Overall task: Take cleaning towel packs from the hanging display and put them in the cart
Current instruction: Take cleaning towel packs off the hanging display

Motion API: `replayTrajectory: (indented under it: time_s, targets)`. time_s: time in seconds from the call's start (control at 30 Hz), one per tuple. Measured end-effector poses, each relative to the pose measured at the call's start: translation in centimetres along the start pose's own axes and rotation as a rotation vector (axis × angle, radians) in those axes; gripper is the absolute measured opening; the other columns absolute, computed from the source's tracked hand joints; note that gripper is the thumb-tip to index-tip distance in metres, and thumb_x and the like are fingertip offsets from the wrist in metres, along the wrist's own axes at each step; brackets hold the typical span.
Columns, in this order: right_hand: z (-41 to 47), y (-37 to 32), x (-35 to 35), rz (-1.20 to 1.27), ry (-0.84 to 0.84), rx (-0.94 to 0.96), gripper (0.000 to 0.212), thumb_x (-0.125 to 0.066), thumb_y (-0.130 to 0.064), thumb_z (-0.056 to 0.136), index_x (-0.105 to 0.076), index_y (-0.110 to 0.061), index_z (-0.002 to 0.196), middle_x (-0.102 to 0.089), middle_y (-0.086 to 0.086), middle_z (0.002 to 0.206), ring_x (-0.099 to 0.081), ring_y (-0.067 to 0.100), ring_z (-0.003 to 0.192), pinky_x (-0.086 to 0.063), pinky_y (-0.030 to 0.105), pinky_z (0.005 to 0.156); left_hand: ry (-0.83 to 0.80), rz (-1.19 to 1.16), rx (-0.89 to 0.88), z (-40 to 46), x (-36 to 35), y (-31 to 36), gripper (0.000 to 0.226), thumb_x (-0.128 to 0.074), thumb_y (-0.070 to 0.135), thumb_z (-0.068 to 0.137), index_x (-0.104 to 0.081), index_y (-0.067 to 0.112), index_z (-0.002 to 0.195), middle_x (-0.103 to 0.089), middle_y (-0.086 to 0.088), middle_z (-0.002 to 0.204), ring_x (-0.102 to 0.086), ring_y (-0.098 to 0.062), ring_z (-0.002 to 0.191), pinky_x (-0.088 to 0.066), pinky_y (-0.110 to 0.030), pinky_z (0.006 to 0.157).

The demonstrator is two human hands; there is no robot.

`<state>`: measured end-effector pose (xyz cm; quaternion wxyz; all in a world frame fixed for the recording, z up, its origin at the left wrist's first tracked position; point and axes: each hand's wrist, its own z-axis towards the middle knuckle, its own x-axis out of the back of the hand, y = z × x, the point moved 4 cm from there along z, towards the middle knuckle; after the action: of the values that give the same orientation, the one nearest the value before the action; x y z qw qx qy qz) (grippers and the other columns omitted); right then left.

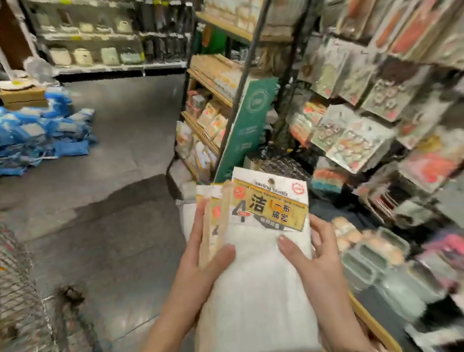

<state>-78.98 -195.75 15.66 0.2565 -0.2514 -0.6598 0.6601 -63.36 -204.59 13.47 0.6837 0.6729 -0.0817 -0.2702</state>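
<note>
**White towel packs held in both hands**

Grey floor [116,146] fills the aisle; the hanging display [381,101] is seen at 3 o'clock, the wire cart [7,279] at 9 o'clock. At 6 o'clock, cleaning towel packs [263,285] are gripped by the left hand [204,259] and right hand [316,252], thumbs pressed on top, fingers curled round the edges.

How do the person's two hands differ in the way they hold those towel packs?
The left hand clasps the left edge of the towel packs, fingers along the side of the fanned stack; the right hand takes the right edge. The left thumb lies near the stack's corner; the right thumb presses the white cloth. Both grip the same bundle, thumbs on top.
</note>
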Motion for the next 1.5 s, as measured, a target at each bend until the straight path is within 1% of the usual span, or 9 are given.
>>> replayTrajectory:
  time_s: [0.13, 0.27, 0.37, 0.47, 0.67, 0.8, 0.97, 1.2, 1.5]
  targets:
    - [-2.6, -0.1, 7.6, 0.02, 0.19, 0.0, 0.042, -0.066, -0.004, 0.082, -0.047, -0.02, 0.116, -0.069, -0.003, 0.105, -0.068, 0.009, 0.092, -0.052, 0.024, 0.077, -0.164, -0.02, 0.04, -1.5, -6.6, -1.4, 0.072, -0.068, 0.05, 0.058, -0.035, 0.076, 0.116, -0.045, 0.04, 0.13, -0.048, 0.008, 0.12, -0.044, -0.016, 0.096]
    - [-5.3, -0.2, 15.1, 0.082, 0.333, -0.001, 0.035, -0.064, -0.003, 0.083, -0.049, -0.018, 0.111, -0.073, -0.006, 0.099, -0.068, 0.013, 0.093, -0.053, 0.025, 0.076, -0.307, -0.009, 0.077, -3.1, -13.4, -2.7, 0.078, -0.07, 0.05, 0.059, -0.031, 0.073, 0.123, -0.044, 0.037, 0.133, -0.047, -0.002, 0.127, -0.036, -0.04, 0.109]
    - [-7.4, -0.2, 21.0, 0.094, 0.426, 0.018, 0.033, -0.062, -0.001, 0.084, -0.047, -0.013, 0.111, -0.073, 0.0, 0.098, -0.067, 0.021, 0.097, -0.05, 0.035, 0.085, -0.398, 0.005, 0.099, -4.8, -18.9, -3.9, 0.078, -0.07, 0.052, 0.059, -0.03, 0.075, 0.121, -0.043, 0.041, 0.131, -0.047, -0.004, 0.127, -0.035, -0.044, 0.109]
    - [-9.4, -0.6, 27.2, 0.086, 0.462, 0.056, 0.044, -0.059, 0.0, 0.085, -0.047, -0.022, 0.121, -0.073, -0.006, 0.099, -0.067, 0.011, 0.097, -0.051, 0.028, 0.086, -0.476, 0.009, 0.144, -7.1, -24.8, -5.2, 0.08, -0.069, 0.059, 0.058, -0.025, 0.076, 0.122, -0.043, 0.031, 0.138, -0.048, -0.01, 0.127, -0.037, -0.048, 0.107]
    - [-13.0, -0.9, 39.3, 0.012, 0.541, 0.118, 0.052, -0.057, 0.005, 0.086, -0.046, -0.027, 0.125, -0.065, 0.001, 0.119, -0.061, 0.007, 0.109, -0.05, 0.013, 0.08, -0.58, 0.004, 0.133, -11.5, -36.3, -7.4, 0.07, -0.064, 0.061, 0.065, -0.025, 0.077, 0.122, -0.041, 0.041, 0.133, -0.043, 0.007, 0.126, -0.036, -0.036, 0.109]
    - [-14.0, -0.5, 45.2, -0.004, 0.594, 0.146, 0.045, -0.055, 0.01, 0.085, -0.047, -0.025, 0.113, -0.061, 0.004, 0.11, -0.061, -0.003, 0.089, -0.049, 0.011, 0.069, -0.61, -0.069, 0.219, -13.2, -41.8, -9.1, 0.06, -0.065, 0.052, 0.078, -0.029, 0.072, 0.121, -0.051, 0.043, 0.12, -0.051, 0.007, 0.118, -0.04, -0.029, 0.103]
    - [-13.4, 0.1, 49.7, 0.009, 0.602, 0.149, 0.048, -0.066, -0.003, 0.075, -0.048, -0.025, 0.113, -0.064, 0.003, 0.103, -0.063, 0.0, 0.085, -0.049, 0.012, 0.068, -0.62, -0.043, 0.248, -13.6, -45.4, -10.8, 0.076, -0.069, 0.061, 0.059, -0.028, 0.076, 0.121, -0.044, 0.026, 0.14, -0.043, -0.007, 0.13, -0.032, -0.046, 0.111]
    - [-10.7, 1.6, 51.8, 0.051, 0.656, 0.106, 0.045, -0.052, 0.011, 0.085, -0.047, -0.02, 0.118, -0.066, 0.002, 0.108, -0.064, 0.004, 0.093, -0.051, 0.015, 0.074, -0.641, -0.124, 0.311, -10.6, -47.7, -12.5, 0.066, -0.076, 0.038, 0.074, -0.041, 0.069, 0.12, -0.057, 0.018, 0.131, -0.054, -0.013, 0.122, -0.035, -0.047, 0.108]
    - [-6.0, 3.7, 53.5, 0.005, 0.834, -0.043, 0.035, -0.06, 0.003, 0.086, -0.054, -0.018, 0.114, -0.072, -0.019, 0.081, -0.066, -0.006, 0.07, -0.046, 0.007, 0.057, -0.712, -0.038, 0.252, -3.6, -49.9, -14.4, 0.068, -0.071, 0.045, 0.071, -0.036, 0.069, 0.124, -0.037, 0.031, 0.143, -0.036, -0.003, 0.135, -0.028, -0.045, 0.113]
